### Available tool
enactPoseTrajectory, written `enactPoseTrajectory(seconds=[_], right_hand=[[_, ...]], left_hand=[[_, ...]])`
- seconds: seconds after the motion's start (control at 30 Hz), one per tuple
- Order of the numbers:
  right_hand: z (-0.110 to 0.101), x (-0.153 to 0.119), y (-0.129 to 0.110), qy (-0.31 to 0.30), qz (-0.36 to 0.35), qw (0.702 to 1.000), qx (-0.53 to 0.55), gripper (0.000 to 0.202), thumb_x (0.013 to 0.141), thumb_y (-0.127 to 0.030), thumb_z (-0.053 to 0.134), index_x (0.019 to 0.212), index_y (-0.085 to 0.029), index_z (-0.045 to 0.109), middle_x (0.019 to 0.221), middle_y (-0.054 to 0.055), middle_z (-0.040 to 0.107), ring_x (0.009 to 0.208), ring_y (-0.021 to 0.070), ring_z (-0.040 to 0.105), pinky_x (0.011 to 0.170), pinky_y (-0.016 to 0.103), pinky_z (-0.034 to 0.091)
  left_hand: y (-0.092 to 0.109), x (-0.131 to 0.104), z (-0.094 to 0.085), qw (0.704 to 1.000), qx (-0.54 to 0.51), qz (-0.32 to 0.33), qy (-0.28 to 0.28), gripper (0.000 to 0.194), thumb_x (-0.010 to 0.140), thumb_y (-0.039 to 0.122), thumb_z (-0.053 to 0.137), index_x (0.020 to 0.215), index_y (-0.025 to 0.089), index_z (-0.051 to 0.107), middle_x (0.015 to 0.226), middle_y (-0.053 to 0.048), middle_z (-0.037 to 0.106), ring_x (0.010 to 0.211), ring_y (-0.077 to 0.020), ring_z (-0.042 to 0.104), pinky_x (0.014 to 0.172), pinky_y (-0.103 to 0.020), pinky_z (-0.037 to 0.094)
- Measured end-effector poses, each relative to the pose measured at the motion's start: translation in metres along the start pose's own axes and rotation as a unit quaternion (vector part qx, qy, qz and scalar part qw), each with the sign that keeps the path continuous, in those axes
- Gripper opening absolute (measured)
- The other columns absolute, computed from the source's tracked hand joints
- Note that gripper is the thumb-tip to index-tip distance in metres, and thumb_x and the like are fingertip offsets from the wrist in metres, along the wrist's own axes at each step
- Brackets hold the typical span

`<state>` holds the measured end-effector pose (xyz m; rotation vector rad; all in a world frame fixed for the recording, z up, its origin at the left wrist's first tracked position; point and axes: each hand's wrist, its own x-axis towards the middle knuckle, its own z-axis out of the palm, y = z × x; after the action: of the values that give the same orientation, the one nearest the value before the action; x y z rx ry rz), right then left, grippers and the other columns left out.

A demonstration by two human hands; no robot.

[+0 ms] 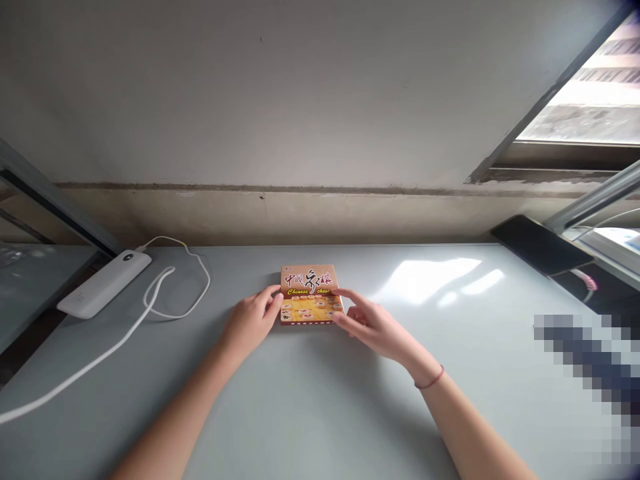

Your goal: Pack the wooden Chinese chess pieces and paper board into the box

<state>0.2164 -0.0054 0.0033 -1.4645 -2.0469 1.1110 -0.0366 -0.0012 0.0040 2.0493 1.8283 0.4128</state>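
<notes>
Left grip, right grip, box between

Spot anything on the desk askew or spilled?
Nothing looks spilled, and the flat brown Chinese chess box sits straight. Only the white looped cable sprawls untidily beside the white oblong device. Pixelation hides a lower-right patch.

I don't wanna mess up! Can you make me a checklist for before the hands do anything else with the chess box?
1. Chess box flat on the table: ok.
2. Left hand at its left edge: ok.
3. Right hand at its right edge: ok.
4. White cable away from both hands: ok.
5. All pieces inside: cannot tell, the box looks closed.
</notes>
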Motion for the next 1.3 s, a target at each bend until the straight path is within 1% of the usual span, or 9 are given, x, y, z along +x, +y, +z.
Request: enactPoseTrajectory(seconds=[0.07,0.13,0.17,0.27,0.37,0.43,0.6,0.77,1.3], right_hand=[[-0.005,0.011,0.009,0.051,0.023,0.998,-0.015,0.041,0.09,-0.049,0.039,0.119,-0.023,0.051,0.061,-0.004,0.054,0.051,0.0122,0.048,0.05,0.023,0.036],[-0.01,0.027,0.018,0.119,0.043,0.987,-0.098,0.034,0.091,-0.045,0.037,0.102,-0.021,0.059,0.065,0.0,0.059,0.053,0.012,0.049,0.052,0.023,0.036],[-0.011,0.036,0.021,0.135,0.043,0.978,-0.155,0.031,0.092,-0.04,0.037,0.095,-0.02,0.061,0.069,0.001,0.062,0.056,0.0122,0.051,0.055,0.022,0.036],[-0.014,0.064,0.025,0.147,0.055,0.943,-0.292,0.026,0.09,-0.033,0.039,0.091,-0.022,0.062,0.076,0.004,0.066,0.061,0.0143,0.055,0.055,0.023,0.031],[-0.014,0.085,0.025,0.163,0.082,0.928,-0.325,0.028,0.09,-0.031,0.038,0.086,-0.02,0.063,0.075,0.007,0.066,0.062,0.0169,0.056,0.053,0.025,0.025],[-0.013,0.092,0.025,0.172,0.091,0.922,-0.334,0.032,0.091,-0.031,0.036,0.081,-0.019,0.064,0.074,0.008,0.066,0.063,0.0174,0.056,0.053,0.025,0.023],[-0.013,0.086,0.029,0.17,0.073,0.922,-0.34,0.033,0.091,-0.035,0.037,0.078,-0.02,0.062,0.077,0.007,0.067,0.062,0.0155,0.055,0.052,0.025,0.021],[-0.014,0.077,0.031,0.164,0.044,0.927,-0.336,0.031,0.091,-0.035,0.037,0.077,-0.02,0.061,0.082,0.005,0.068,0.064,0.0141,0.054,0.052,0.025,0.021],[-0.014,0.08,0.036,0.174,0.032,0.926,-0.334,0.029,0.09,-0.034,0.039,0.075,-0.022,0.059,0.079,0.003,0.067,0.061,0.0136,0.052,0.051,0.025,0.021]], left_hand=[[-0.006,0.009,0.001,0.998,0.055,-0.006,0.03,0.035,0.095,0.03,0.029,0.104,0.024,0.062,0.093,-0.003,0.071,0.082,-0.0183,0.066,0.067,-0.025,0.042],[-0.01,0.021,0.004,0.996,0.08,-0.012,0.036,0.033,0.094,0.027,0.03,0.094,0.023,0.063,0.092,-0.005,0.071,0.081,-0.0197,0.065,0.064,-0.025,0.041],[-0.011,0.028,0.005,0.995,0.089,-0.012,0.035,0.032,0.094,0.027,0.032,0.091,0.023,0.063,0.092,-0.005,0.072,0.081,-0.0205,0.065,0.063,-0.026,0.04],[-0.014,0.05,0.007,0.993,0.114,-0.003,0.035,0.028,0.093,0.028,0.035,0.091,0.022,0.063,0.091,-0.007,0.071,0.082,-0.022,0.065,0.065,-0.027,0.04],[-0.015,0.068,0.009,0.991,0.126,0.004,0.043,0.027,0.094,0.028,0.036,0.096,0.023,0.062,0.094,-0.007,0.071,0.085,-0.0221,0.065,0.069,-0.028,0.04],[-0.017,0.073,0.01,0.991,0.128,0.008,0.05,0.028,0.094,0.027,0.035,0.1,0.023,0.061,0.095,-0.007,0.071,0.085,-0.0218,0.066,0.069,-0.028,0.041],[-0.022,0.07,0.013,0.99,0.116,0.045,0.062,0.024,0.093,0.024,0.038,0.103,0.024,0.061,0.103,-0.004,0.07,0.091,-0.0203,0.064,0.075,-0.027,0.041],[-0.024,0.066,0.015,0.989,0.107,0.071,0.074,0.023,0.091,0.021,0.042,0.103,0.022,0.061,0.105,-0.005,0.069,0.093,-0.019,0.063,0.08,-0.027,0.042],[-0.039,0.074,0.026,0.98,0.092,0.117,0.129,0.02,0.087,0.018,0.046,0.095,0.024,0.063,0.097,-0.003,0.07,0.083,-0.0201,0.064,0.074,-0.029,0.045]])
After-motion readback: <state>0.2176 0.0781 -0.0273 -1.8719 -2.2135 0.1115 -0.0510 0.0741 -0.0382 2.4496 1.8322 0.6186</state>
